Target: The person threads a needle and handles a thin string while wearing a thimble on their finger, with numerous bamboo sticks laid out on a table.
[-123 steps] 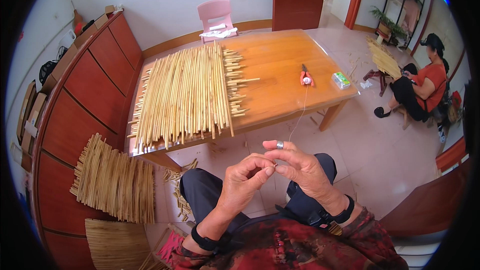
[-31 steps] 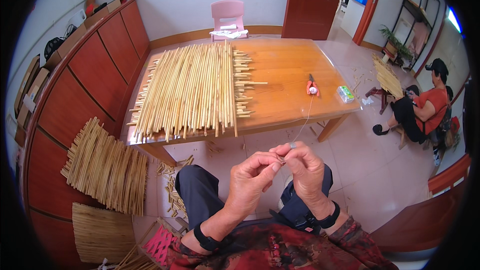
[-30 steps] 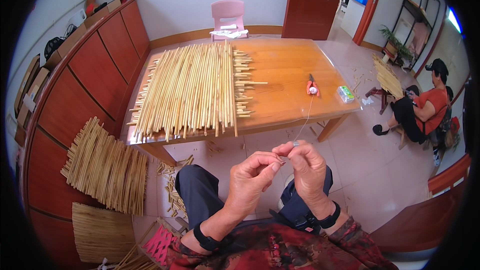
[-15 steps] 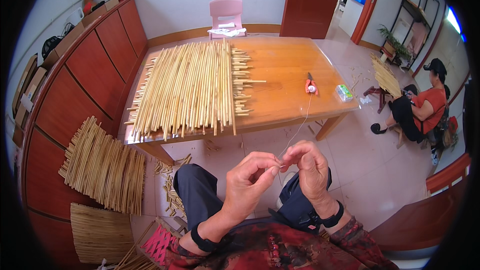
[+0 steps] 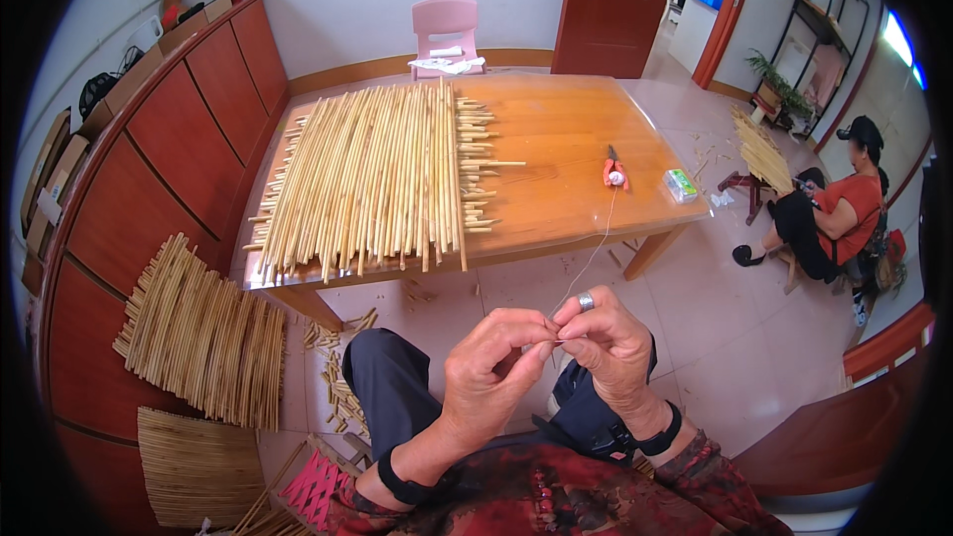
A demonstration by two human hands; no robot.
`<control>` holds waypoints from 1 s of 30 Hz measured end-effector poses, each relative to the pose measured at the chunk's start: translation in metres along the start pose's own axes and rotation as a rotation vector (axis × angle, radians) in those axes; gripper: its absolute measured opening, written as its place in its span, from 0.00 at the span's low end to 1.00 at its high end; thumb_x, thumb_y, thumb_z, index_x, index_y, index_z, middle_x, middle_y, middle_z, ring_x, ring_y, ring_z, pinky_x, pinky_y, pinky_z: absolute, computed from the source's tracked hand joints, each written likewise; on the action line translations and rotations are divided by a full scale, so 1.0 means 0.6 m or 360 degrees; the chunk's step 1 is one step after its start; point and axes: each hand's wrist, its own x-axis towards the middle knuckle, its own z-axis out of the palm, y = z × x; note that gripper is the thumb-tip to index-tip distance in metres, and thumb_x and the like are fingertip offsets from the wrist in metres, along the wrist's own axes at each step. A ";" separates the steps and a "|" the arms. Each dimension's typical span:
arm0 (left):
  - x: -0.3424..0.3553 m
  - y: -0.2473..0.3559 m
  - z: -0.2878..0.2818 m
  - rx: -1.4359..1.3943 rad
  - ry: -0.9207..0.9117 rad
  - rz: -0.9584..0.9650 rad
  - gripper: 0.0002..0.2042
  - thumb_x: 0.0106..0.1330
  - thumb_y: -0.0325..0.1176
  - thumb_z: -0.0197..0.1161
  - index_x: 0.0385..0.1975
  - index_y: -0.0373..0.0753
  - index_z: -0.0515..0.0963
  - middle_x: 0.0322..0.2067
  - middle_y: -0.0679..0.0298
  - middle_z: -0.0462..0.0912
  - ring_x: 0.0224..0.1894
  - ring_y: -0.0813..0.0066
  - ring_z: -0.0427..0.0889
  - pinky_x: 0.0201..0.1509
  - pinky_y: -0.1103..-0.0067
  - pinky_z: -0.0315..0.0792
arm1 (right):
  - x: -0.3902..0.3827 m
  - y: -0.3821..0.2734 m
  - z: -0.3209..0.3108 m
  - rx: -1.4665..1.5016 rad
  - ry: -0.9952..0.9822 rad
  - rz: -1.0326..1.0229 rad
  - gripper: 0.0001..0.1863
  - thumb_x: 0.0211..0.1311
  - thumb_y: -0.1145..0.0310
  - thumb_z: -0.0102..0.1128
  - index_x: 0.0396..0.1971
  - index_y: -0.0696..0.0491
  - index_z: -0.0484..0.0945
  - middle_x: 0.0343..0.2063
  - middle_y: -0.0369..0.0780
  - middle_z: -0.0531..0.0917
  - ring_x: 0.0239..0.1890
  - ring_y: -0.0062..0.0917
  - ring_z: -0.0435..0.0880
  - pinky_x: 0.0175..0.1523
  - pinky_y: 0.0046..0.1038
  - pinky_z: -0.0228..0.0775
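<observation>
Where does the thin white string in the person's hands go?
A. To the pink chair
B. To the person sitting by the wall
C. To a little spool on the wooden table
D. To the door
C: the thin white thread runs from the pinched fingertips of the left hand and right hand up to a small spool on the wooden table, right of the reed mat.

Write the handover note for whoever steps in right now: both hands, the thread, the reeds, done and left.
Left hand: fingers pinched at the thread, over the lap.
Right hand: fingertips meeting the left's, pinching the same spot; ring on one finger.
Thread: runs from the hands up to the spool on the table.
Reeds: laid side by side on the table; more mats on the floor, left.
Done: reeds laid out.
Left: whether they are tied cannot be seen.
</observation>
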 end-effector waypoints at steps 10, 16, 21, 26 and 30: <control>-0.003 -0.004 0.007 0.0174 0.0044 0.0053 0.07 0.51 0.17 0.60 0.29 0.35 0.76 0.32 0.64 0.75 0.29 0.85 0.72 0.26 0.90 0.64 | 0.005 -0.004 0.010 -0.0059 0.0101 -0.0034 0.07 0.47 0.85 0.55 0.27 0.59 0.72 0.31 0.39 0.73 0.31 0.18 0.72 0.36 0.17 0.67; 0.001 -0.008 0.016 -0.0001 0.0097 -0.0061 0.06 0.52 0.17 0.58 0.29 0.34 0.76 0.33 0.63 0.75 0.28 0.86 0.72 0.25 0.90 0.64 | 0.009 -0.002 0.008 -0.0178 0.0103 -0.0083 0.07 0.47 0.87 0.54 0.27 0.60 0.72 0.31 0.40 0.72 0.30 0.18 0.73 0.35 0.16 0.68; -0.002 -0.010 0.013 -0.0195 0.0133 -0.0188 0.05 0.54 0.18 0.58 0.29 0.33 0.76 0.33 0.63 0.75 0.29 0.86 0.72 0.26 0.90 0.64 | 0.009 -0.005 0.016 0.0144 0.0176 0.0072 0.03 0.52 0.81 0.53 0.28 0.60 0.71 0.30 0.38 0.72 0.29 0.18 0.74 0.35 0.18 0.69; -0.001 -0.021 0.009 -0.0440 0.0159 -0.0290 0.04 0.55 0.19 0.57 0.29 0.33 0.76 0.34 0.63 0.75 0.30 0.85 0.72 0.29 0.90 0.64 | 0.007 0.003 -0.001 0.0465 0.0285 0.0467 0.03 0.57 0.75 0.52 0.30 0.59 0.71 0.27 0.37 0.73 0.27 0.18 0.74 0.35 0.20 0.69; 0.001 -0.022 0.005 -0.0578 0.0188 -0.0321 0.04 0.55 0.19 0.57 0.29 0.33 0.76 0.35 0.62 0.75 0.31 0.85 0.72 0.30 0.90 0.65 | -0.003 0.006 0.002 0.0361 0.0001 0.0629 0.05 0.57 0.76 0.53 0.33 0.60 0.72 0.28 0.37 0.76 0.28 0.18 0.76 0.37 0.19 0.70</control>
